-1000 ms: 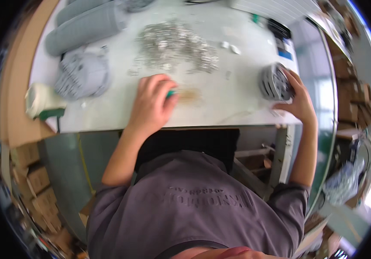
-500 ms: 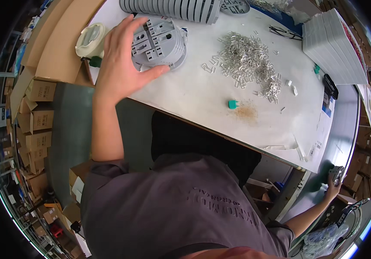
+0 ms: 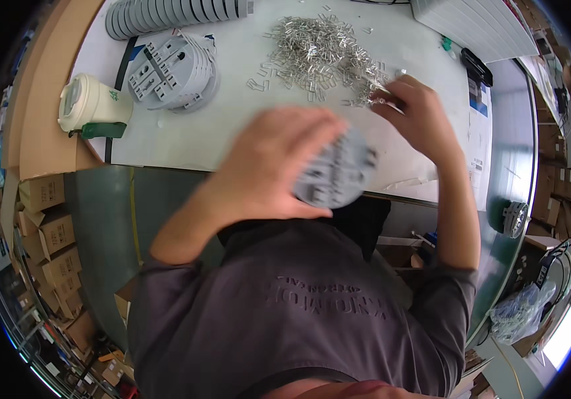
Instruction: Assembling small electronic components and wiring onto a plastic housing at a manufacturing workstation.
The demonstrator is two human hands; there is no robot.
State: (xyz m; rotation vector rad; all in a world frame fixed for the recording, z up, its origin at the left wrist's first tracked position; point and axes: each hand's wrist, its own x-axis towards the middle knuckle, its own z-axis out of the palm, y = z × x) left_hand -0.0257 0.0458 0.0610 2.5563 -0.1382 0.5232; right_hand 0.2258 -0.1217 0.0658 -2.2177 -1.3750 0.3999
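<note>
Grey slotted disc (image 3: 340,174) is held at the left hand (image 3: 265,163), over the near edge of the table (image 3: 186,145) and in front of the dark shirt (image 3: 299,286). Its round face, blurred by motion, is turned up toward the camera, about as wide as it is tall. The disc's left side is grasped by the left fingers (image 3: 305,130), with the thumb underneath. The right hand (image 3: 418,113) is bent down at the near right end of the pile of metal clips (image 3: 312,50), finger and thumb drawn together; whether a clip is pinched there cannot be told.

Farther left, stacked discs (image 3: 178,73) are set with their slotted top up, and behind them a ribbed row of discs (image 3: 176,12) is laid with its long axis running left to right.

Half a second earlier, the left hand was spread around the stack and the right hand was stretched out to the far right. A grey part (image 3: 515,219) has been left on the side surface (image 3: 501,159), and the right hand has been brought in to the clips.
</note>
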